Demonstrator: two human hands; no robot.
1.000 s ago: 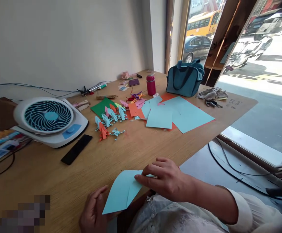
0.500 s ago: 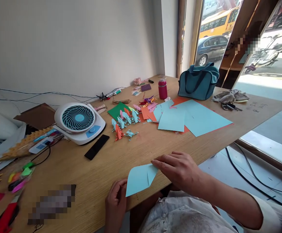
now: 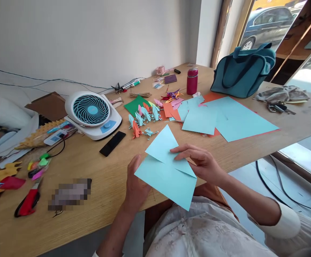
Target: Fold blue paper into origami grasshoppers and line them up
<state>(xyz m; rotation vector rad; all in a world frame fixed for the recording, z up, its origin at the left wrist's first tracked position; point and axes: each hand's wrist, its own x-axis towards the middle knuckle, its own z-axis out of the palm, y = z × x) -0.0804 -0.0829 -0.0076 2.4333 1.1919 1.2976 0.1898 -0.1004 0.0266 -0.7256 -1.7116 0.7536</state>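
Note:
A light blue sheet of paper (image 3: pixel 168 180) is held up at the near table edge, tilted toward me. Its upper part is folded over into a point, with loose flap edges on both sides. At the sheet's left edge is my left hand (image 3: pixel 137 184), its thumb up beside the paper and its fingers partly hidden behind it. My right hand (image 3: pixel 202 160) grips the right side, fingertips resting on the folded part. Beyond the sheet stand several small folded paper figures, among them a blue one (image 3: pixel 149 132) and an orange one (image 3: pixel 136 130).
Large blue sheets (image 3: pixel 243 121) lie at the right, near a teal bag (image 3: pixel 239 76) and a magenta bottle (image 3: pixel 192 82). To the left are a white fan (image 3: pixel 91 110), a black phone-like slab (image 3: pixel 113 144) and a red-handled cutting tool (image 3: pixel 29 202).
The blue paper has turned and opened out to a larger shape, showing more of its face. Both hands have shifted along its edges. My view has swung left and down.

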